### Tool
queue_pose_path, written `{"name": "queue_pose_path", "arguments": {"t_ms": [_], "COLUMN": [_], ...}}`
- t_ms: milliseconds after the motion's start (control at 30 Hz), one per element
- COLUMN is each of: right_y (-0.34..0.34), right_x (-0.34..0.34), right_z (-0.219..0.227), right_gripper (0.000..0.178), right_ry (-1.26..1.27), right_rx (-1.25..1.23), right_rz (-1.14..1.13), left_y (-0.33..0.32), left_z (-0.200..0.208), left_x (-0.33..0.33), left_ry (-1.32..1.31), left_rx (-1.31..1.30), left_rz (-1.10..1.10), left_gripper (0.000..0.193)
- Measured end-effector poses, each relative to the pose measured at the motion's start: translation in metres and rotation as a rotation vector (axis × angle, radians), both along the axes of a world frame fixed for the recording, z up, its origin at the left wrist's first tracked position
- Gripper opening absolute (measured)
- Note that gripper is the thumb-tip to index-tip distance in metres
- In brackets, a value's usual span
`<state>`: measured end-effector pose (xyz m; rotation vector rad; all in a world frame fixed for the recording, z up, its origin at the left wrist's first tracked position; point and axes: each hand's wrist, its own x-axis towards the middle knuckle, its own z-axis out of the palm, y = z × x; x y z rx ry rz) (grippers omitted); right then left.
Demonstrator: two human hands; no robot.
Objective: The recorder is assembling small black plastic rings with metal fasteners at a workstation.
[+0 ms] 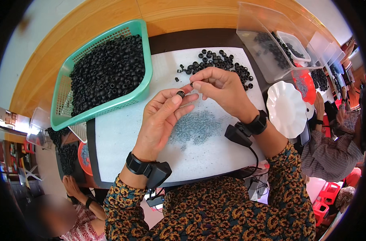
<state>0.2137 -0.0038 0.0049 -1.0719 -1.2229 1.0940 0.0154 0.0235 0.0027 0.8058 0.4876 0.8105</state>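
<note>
I wear a dark top strewn with yellow-brown flowers and deep teal patches (a busy print). Left of the top's body is my left sleeve, right of it my right sleeve, both patterned alike. Beyond the top's left cuff, a black strap with a blocky black housing; beyond its right cuff, another black band, an elongated black housing and a thin black cable.

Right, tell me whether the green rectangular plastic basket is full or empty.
Mostly full: small round black pieces heap inside the green basket, reaching near its right rim; bare lattice wall shows at left.
</note>
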Motion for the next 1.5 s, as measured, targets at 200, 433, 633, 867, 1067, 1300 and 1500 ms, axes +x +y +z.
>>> {"name": "queue_pose_path", "arguments": {"t_ms": [200, 433, 633, 867, 1067, 1300, 1500], "right_y": [0.005, -0.003, -0.001, -0.006, -0.011, -0.012, -0.012], "right_x": [0.004, 0.001, 0.006, 0.005, -0.006, -0.010, -0.013], "right_z": [-0.018, 0.003, -0.007, 0.005, 0.003, 0.005, 0.005], "right_gripper": [0.016, 0.017, 0.015, 0.018, 0.015, 0.012, 0.009], "right_ry": [-0.303, -0.547, -0.251, 0.039, -0.143, -0.388, -0.502], "right_rx": [0.302, 0.328, 0.224, -0.057, 0.109, 0.297, 0.364], "right_rz": [-0.097, -0.061, 0.003, 0.076, -0.030, -0.063, -0.077], "left_y": [-0.001, -0.001, -0.001, -0.001, -0.003, -0.004, -0.005], "left_z": [0.001, 0.001, 0.003, -0.004, 0.000, 0.000, -0.002], "left_x": [0.002, 0.000, 0.001, -0.003, -0.001, 0.001, 0.002], "left_ry": [-0.016, 0.033, 0.034, 0.117, 0.160, 0.212, 0.266], "left_rx": [0.007, 0.037, 0.047, 0.086, 0.096, 0.157, 0.227], "left_rz": [0.018, 0.043, 0.027, 0.016, 0.039, 0.069, 0.076], "left_gripper": [0.019, 0.019, 0.019, 0.018, 0.020, 0.020, 0.022]}}
